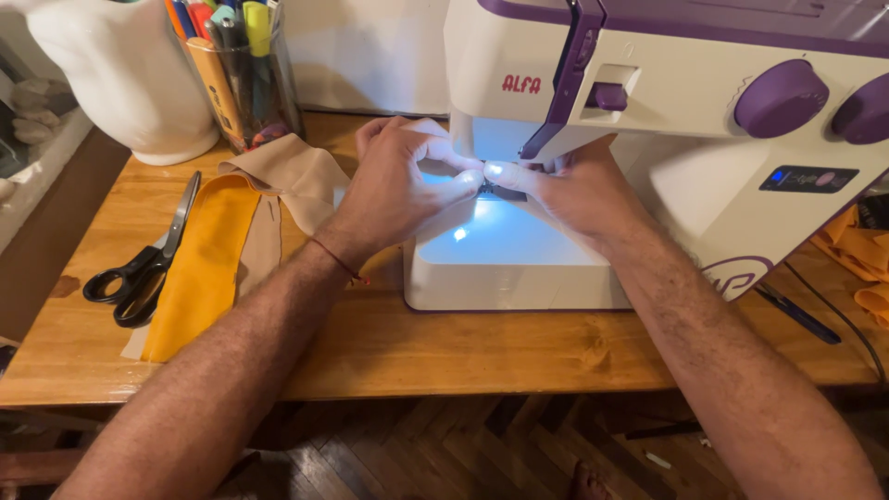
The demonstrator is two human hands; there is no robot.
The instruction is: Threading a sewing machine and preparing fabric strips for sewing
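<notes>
- The sewing machine (648,120), white with purple dials, stands on the wooden table (463,352); its needle area, lit by the built-in lamp, is where both hands meet.
- The left hand (398,185) comes in from the left, fingers narrowed to a pinch, thumb and forefinger tips pressed together right at the small dark presser-foot part (500,190). Whether it grips a thread or only the metal part is too small to tell.
- The right hand (574,190) mirrors it from the other side, fingertips drawn close and touching the same spot under the machine head; what it pinches is hidden in the glare.
- To do this fiddly work well, I judge both wrists should rest on the machine bed, the fingertips move in small steps, and the foot stay off any pedal while fingers are beside the needle.
- A thin red string bracelet (341,264) sits on the left wrist.
- Just left of the machine lie beige fabric (296,171) and an orange fabric strip (208,259), overlapping.
- Black-handled scissors (139,268) lie closed beside the orange strip.
- Further back stand a clear cup of pens (241,74) and a white jug (130,74).
</notes>
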